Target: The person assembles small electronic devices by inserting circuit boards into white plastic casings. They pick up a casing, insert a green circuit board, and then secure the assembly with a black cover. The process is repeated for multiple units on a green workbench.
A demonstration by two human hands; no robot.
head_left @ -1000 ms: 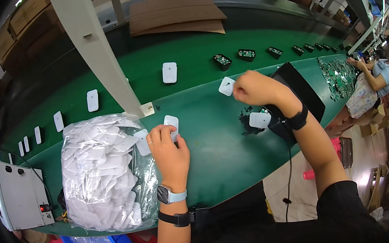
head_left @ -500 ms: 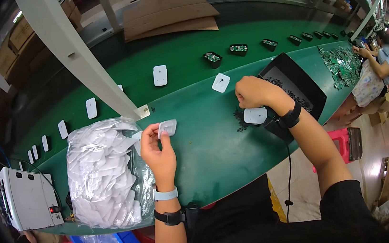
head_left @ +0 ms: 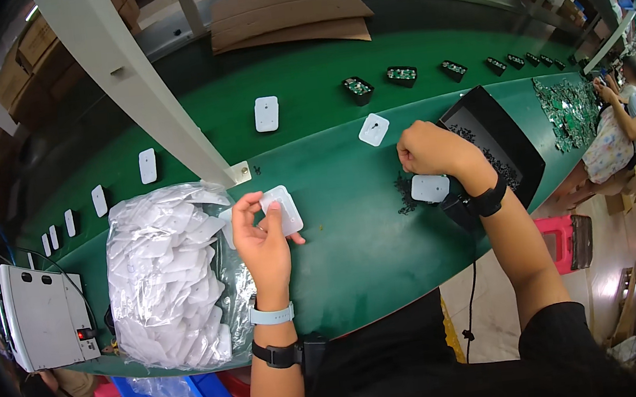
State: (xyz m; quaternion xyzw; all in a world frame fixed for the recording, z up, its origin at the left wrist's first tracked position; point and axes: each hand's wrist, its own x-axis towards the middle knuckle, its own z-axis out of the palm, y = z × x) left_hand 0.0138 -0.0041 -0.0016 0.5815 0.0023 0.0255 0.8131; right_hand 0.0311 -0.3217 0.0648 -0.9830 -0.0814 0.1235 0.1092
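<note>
My left hand is closed around a white plastic cover, a flat plate with rounded corners, its thumb pressed on the face. Beside that hand lies a clear bag stuffed with many similar covers. My right hand has its fingers curled together over the green bench, and what they may hold is hidden. Just below it a white cover rests beside a scatter of small black parts. Another white cover lies tilted beyond my right hand.
A black tray with small black parts stands right of my right hand. Along the green conveyor sit black cases with circuit boards and white-covered units. A metal post rises at the bench edge. A co-worker sits far right.
My left hand has turned the white cover so its face shows more fully. My right hand stays by the small black parts, fingers still curled. The whole view has shifted slightly.
</note>
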